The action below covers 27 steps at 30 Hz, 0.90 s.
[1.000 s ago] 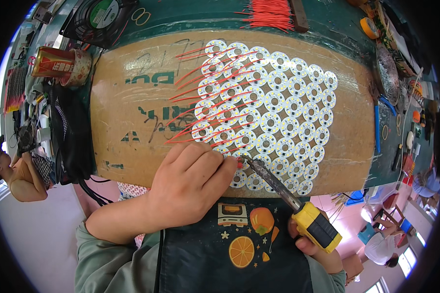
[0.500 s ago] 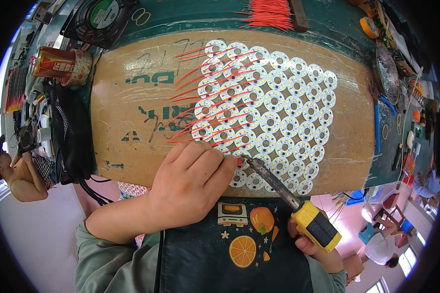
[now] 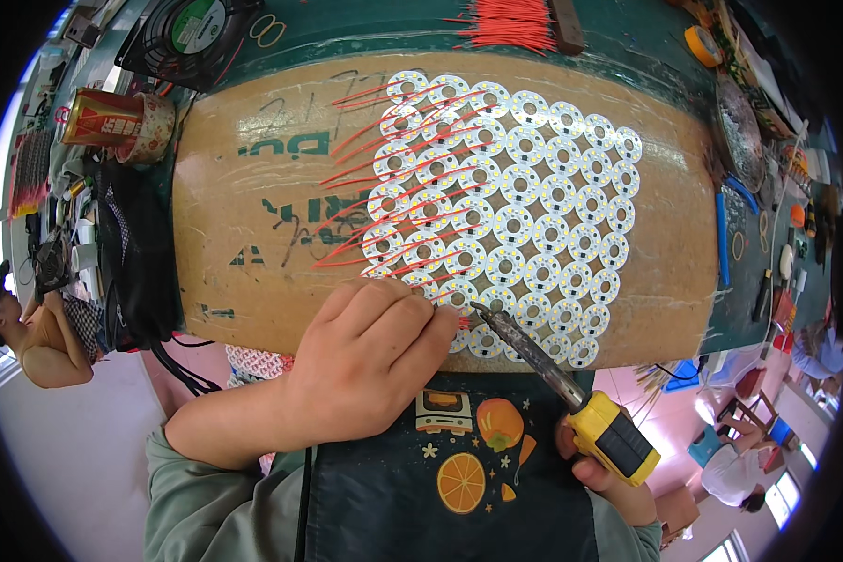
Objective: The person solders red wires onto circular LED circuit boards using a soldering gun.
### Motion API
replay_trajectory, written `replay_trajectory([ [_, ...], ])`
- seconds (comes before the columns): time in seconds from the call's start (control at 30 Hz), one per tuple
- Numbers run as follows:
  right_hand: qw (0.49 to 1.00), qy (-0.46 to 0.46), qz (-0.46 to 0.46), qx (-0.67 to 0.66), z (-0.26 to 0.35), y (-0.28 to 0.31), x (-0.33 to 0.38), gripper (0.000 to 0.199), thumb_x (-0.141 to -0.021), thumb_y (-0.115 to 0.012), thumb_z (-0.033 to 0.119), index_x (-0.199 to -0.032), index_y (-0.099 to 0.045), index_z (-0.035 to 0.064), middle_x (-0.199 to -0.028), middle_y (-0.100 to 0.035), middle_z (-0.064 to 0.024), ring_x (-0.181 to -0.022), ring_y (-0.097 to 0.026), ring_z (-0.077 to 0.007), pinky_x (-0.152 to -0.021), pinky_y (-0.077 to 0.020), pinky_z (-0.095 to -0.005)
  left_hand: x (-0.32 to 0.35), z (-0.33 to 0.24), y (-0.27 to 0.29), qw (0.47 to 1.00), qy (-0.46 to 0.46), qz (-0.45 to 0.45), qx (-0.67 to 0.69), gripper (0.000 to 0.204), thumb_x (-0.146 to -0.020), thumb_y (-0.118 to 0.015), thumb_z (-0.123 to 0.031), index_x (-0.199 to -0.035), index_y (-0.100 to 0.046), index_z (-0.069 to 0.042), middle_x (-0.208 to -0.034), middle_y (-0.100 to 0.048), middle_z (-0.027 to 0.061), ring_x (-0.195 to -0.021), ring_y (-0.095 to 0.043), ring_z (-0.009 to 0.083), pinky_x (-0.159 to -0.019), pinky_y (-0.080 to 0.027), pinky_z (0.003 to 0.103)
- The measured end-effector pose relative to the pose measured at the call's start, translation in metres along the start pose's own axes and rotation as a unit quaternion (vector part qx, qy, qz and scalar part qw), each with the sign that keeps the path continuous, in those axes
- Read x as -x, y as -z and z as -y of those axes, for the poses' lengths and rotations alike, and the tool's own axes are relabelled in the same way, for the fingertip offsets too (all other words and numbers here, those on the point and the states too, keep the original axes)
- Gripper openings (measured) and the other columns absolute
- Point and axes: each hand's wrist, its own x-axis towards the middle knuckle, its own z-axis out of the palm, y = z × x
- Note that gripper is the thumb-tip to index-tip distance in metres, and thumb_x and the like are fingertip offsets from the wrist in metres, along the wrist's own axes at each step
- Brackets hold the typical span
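A grid of round white LED boards (image 3: pixel 560 208) lies on a brown board (image 3: pixel 211 225) in front of me. Thin red wires (image 3: pixel 351 174) cross the left columns of LED boards, their loose ends pointing left. My left hand (image 3: pixel 365 356) is closed in a pinch at the near-left part of the grid; a bit of red shows by its fingertips, most likely wire ends. My right hand (image 3: pixel 585 459) grips the yellow handle of a soldering iron (image 3: pixel 534 358). Its dark tip is over a LED board in a near row, just right of my left fingers and apart from them.
Beyond the brown board lie a bundle of red wires (image 3: pixel 510 23) and a black fan (image 3: pixel 197 33). A red-gold can (image 3: pixel 103 117) stands at left. Blue-handled pliers (image 3: pixel 722 239), a metal dish (image 3: pixel 740 136) and an orange tape roll (image 3: pixel 702 47) are at right. Another person (image 3: pixel 51 342) sits far left.
The iron's tip has moved slightly right, away from my left fingertips. My left hand has shifted a little, still pinched. The view has drifted slightly.
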Motion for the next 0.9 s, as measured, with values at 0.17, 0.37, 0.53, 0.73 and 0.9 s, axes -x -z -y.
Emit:
replay_trajectory([
  [0.17,1.000,-0.001,0.001,0.008,-0.0013,-0.0029,-0.0001,0.043,-0.082,-0.075,0.051,-0.077,-0.062,0.0109,-0.068,-0.058,-0.0066,-0.057,-0.058,-0.0302,-0.053,-0.0451,-0.0383,0.0006,0.0004,-0.0045,1.000,-0.003,0.002,0.019,0.039,-0.066,-0.070,-0.005,-0.105,-0.072,0.000,-0.093,-0.063,0.0071,-0.084,-0.063,0.0252,-0.073,-0.050,0.036],
  [0.37,0.999,0.012,-0.001,0.030,-0.0023,-0.0058,-0.0015,0.042,-0.084,-0.073,0.051,-0.078,-0.062,0.0112,-0.067,-0.056,-0.0060,-0.057,-0.058,-0.0302,-0.053,-0.0453,-0.0386,0.0015,0.0006,-0.0052,1.000,-0.003,0.009,0.011,0.040,-0.066,-0.068,-0.006,-0.105,-0.071,0.000,-0.093,-0.062,0.0072,-0.086,-0.063,0.0259,-0.073,-0.050,0.036],
  [0.53,0.999,0.014,-0.008,0.032,-0.0039,-0.0081,-0.0002,0.041,-0.085,-0.073,0.051,-0.080,-0.062,0.0111,-0.068,-0.057,-0.0056,-0.058,-0.059,-0.0298,-0.054,-0.0457,-0.0388,0.0025,0.0012,-0.0064,1.000,-0.002,0.004,0.016,0.039,-0.066,-0.068,-0.007,-0.105,-0.071,0.000,-0.093,-0.062,0.0074,-0.085,-0.063,0.0262,-0.073,-0.050,0.036],
  [0.73,1.000,0.023,-0.001,-0.001,-0.0068,-0.0066,0.0031,0.038,-0.083,-0.078,0.045,-0.080,-0.063,0.0102,-0.068,-0.059,-0.0049,-0.059,-0.060,-0.0283,-0.054,-0.0459,-0.0370,0.0028,0.0008,-0.0063,1.000,-0.001,0.007,0.009,0.037,-0.068,-0.069,-0.007,-0.105,-0.071,-0.001,-0.092,-0.062,0.0071,-0.085,-0.063,0.0258,-0.073,-0.050,0.036],
  [0.9,0.999,0.012,-0.027,-0.034,-0.0048,-0.0075,0.0073,0.039,-0.081,-0.079,0.046,-0.078,-0.063,0.0105,-0.069,-0.060,-0.0052,-0.059,-0.060,-0.0283,-0.054,-0.0457,-0.0364,0.0030,-0.0002,-0.0071,1.000,0.003,0.012,0.004,0.032,-0.074,-0.069,-0.010,-0.106,-0.070,-0.001,-0.094,-0.060,0.0071,-0.089,-0.062,0.0254,-0.076,-0.049,0.037],
])
